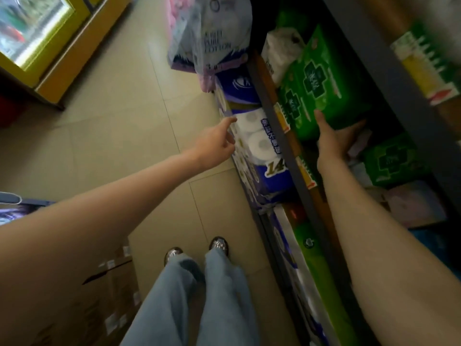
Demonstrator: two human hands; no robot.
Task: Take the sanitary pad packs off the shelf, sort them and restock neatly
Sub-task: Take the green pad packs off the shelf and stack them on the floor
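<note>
Green sanitary pad packs (321, 83) lie stacked on the dark shelf (268, 96) at the right. My right hand (334, 141) reaches into the shelf and grips the near end of that green stack, thumb on one side and fingers on the other. Another green pack (394, 161) lies deeper on the same shelf to the right, beside pale pink packs (416, 208). My left hand (217, 143) hovers in front of the shelf edge, fingers loose, forefinger stretched toward a blue toilet-roll pack (259, 146); it holds nothing.
Bulk toilet paper packs (212, 33) stand on the floor ahead against the shelf. A lower shelf holds blue and green packs (314, 258). Cardboard boxes (107, 295) sit at the lower left. A yellow-framed cabinet (50, 46) stands at the upper left. My feet are on the beige tile floor (112, 133).
</note>
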